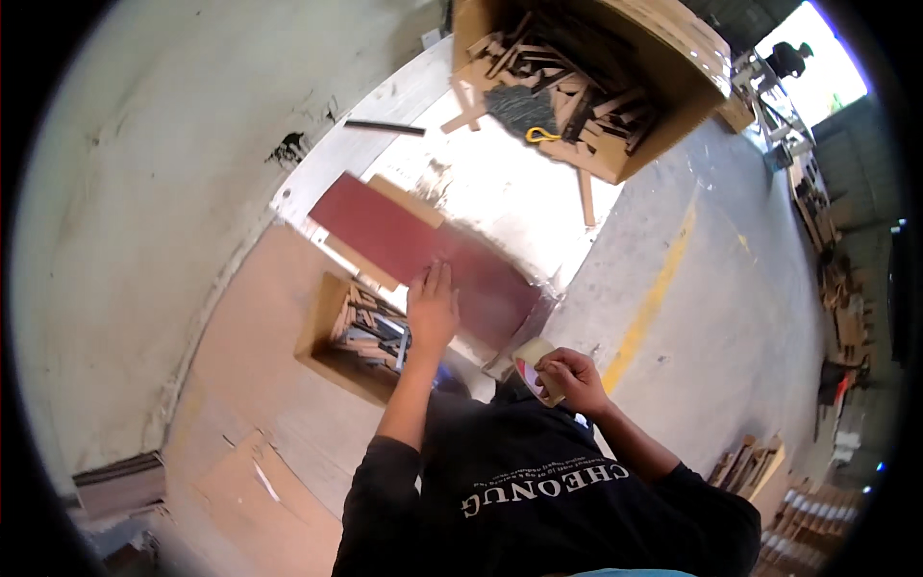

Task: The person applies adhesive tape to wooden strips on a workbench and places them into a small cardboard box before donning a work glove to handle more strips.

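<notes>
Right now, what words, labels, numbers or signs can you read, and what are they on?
Black shirt: large white capitals, legible but not copied here; smaller print beside them, too small to read.
Tape roll in the right hand: red marking inside its core, too small to read.
I can read no other text.

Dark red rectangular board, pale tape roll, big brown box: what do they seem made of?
Dark red rectangular board: perhaps smooth coated wood or card, by its flat, even face. Pale yellowish tape roll: likely glossy plastic film, by its translucent look. Big brown box: probably matte cardboard, by its tan walls.
</notes>
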{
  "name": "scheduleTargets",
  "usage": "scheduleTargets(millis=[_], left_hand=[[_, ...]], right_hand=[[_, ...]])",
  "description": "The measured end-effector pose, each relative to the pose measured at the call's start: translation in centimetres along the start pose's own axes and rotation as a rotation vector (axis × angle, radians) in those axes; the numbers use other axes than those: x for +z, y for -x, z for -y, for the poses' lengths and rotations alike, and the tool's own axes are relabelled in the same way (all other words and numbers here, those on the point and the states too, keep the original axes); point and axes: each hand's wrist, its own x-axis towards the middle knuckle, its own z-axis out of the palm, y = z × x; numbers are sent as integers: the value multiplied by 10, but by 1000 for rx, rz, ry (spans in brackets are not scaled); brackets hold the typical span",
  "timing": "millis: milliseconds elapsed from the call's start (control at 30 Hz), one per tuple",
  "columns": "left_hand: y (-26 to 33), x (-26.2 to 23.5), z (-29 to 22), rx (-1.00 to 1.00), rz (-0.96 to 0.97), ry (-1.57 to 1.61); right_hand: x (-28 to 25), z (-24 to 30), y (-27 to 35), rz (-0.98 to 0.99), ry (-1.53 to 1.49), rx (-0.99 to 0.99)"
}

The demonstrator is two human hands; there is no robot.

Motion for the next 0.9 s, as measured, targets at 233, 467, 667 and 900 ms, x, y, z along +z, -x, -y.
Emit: scheduleTargets(millis=[233, 467, 667, 900], left_hand=[[-77, 41, -37, 22, 147, -75], [-135, 89, -82, 57, 43, -104], [-124, 34, -103, -423, 49, 503], [-66, -58, -154, -387, -2, 537]], right_hand=[[-93, 5, 1, -214, -208, -123], [-160, 28, -38, -194, -224, -83], [-140, 64, -104, 11, -246, -220], [-42, 87, -157, -20, -649, -31]])
